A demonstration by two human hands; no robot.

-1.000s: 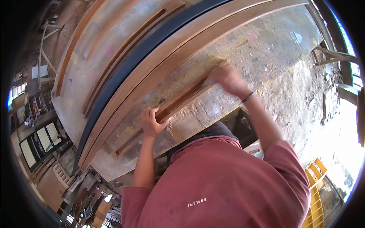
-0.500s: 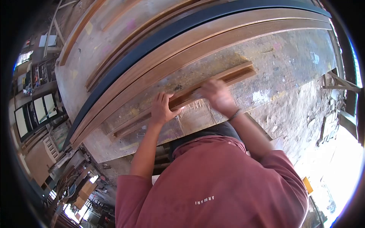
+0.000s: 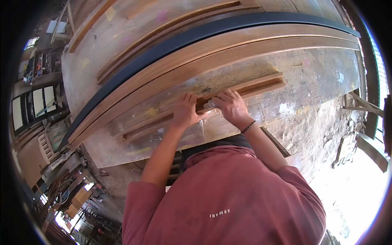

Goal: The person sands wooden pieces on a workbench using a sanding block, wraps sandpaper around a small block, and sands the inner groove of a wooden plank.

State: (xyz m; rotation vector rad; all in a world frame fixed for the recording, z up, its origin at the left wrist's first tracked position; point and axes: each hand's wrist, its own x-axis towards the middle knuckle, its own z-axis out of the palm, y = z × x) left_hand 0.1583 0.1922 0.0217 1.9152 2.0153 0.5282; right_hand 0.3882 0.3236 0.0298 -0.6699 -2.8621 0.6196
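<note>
A brown wooden strip with a long groove [image 3: 261,85] lies slantwise on the worktable in front of me. My left hand [image 3: 188,109] is clasped across its middle, fingers over the far edge and thumb along the near side. Close beside it, my right hand [image 3: 232,107] bends over the groove with fingers pinched together. A small pale, folded piece [image 3: 211,104], which looks like sandpaper, shows at those fingertips. The fingers hide most of this piece and part of the groove.
Beyond the strip, two long wooden boards [image 3: 196,57] and a dark blue length [image 3: 163,45] stretch across the paint-stained table [image 3: 322,69]. Farther back lies another grooved wooden strip [image 3: 196,13]. Frames and panels [image 3: 36,107] stand at the left.
My right hand, blurred before, has drawn left along the groove toward my left hand and now shows clearly. My left hand keeps its hold on the strip. The view has shifted slightly.
</note>
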